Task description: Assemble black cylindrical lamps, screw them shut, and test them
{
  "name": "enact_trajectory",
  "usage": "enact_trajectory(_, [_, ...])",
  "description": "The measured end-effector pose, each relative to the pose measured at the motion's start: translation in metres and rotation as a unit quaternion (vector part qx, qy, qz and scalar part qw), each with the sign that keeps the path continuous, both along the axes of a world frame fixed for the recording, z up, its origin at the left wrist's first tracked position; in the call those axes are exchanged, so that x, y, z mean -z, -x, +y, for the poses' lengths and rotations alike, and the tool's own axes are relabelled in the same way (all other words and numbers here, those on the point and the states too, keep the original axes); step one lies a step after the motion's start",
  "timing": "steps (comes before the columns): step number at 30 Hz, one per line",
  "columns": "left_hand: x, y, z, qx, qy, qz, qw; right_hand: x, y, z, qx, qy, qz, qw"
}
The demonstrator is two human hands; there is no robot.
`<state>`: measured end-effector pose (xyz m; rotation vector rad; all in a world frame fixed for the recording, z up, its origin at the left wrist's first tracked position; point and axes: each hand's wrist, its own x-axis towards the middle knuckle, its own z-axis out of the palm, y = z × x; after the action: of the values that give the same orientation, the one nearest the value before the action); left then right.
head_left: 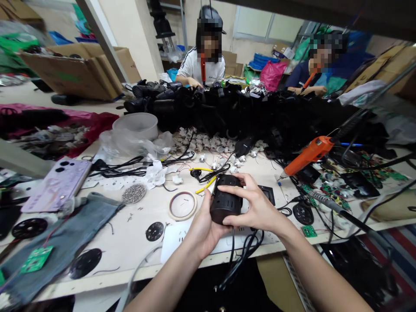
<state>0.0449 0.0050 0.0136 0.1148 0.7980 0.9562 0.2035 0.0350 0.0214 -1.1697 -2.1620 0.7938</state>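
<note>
Resting in both hands, the black slotted housing [227, 201] lies right of the tape roll [182, 219], its long axis seemingly pointing away from the body. The left hand [206, 229], partly closed, cups its left side and underside; the right hand [258, 208], fingers bent and spread, clasps its top and right side.

A roll of tape [167, 206] lies on the table [130, 242] just left of the left hand [208, 229], with a pile of screws [134, 193] beyond it; an orange electric screwdriver [307, 157] hangs beyond the right hand [255, 206].
</note>
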Motion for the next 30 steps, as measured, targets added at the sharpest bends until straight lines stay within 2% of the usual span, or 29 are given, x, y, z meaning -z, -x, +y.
enact_trajectory(4, [-0.004,0.000,0.002,0.024,-0.001,-0.005,1.000,0.008,-0.003,0.000,0.001,0.018,0.031,0.999])
enact_trajectory(8, [-0.002,-0.002,0.002,0.045,-0.014,0.002,0.999,0.011,-0.007,0.000,0.010,0.010,0.017,1.000])
enact_trajectory(11, [0.001,0.001,0.001,0.068,-0.048,0.021,0.996,0.008,-0.009,0.001,0.000,0.018,-0.001,1.000])
enact_trajectory(16, [0.000,0.012,0.004,0.116,-0.098,0.110,0.982,-0.002,-0.009,0.004,-0.028,0.007,-0.024,0.999])
enact_trajectory(20, [-0.003,0.016,0.013,0.090,-0.087,0.132,0.983,-0.007,-0.004,0.012,-0.036,0.030,0.000,0.999])
enact_trajectory(22, [-0.003,0.016,0.015,0.063,-0.062,0.135,0.987,-0.005,-0.002,0.019,0.024,0.057,0.081,0.995])
enact_trajectory(23, [-0.002,0.016,0.016,0.048,-0.049,0.140,0.988,-0.004,0.000,0.022,0.075,0.081,0.137,0.985])
enact_trajectory(25, [-0.001,0.015,0.016,0.019,-0.028,0.153,0.988,0.000,0.004,0.026,0.163,0.173,0.241,0.941])
enact_trajectory(28, [0.001,0.014,0.014,-0.014,-0.021,0.170,0.985,0.007,0.012,0.027,0.196,0.337,0.311,0.867])
enact_trajectory(30, [0.002,0.012,0.013,-0.026,-0.027,0.181,0.983,0.010,0.019,0.027,0.205,0.367,0.320,0.849])
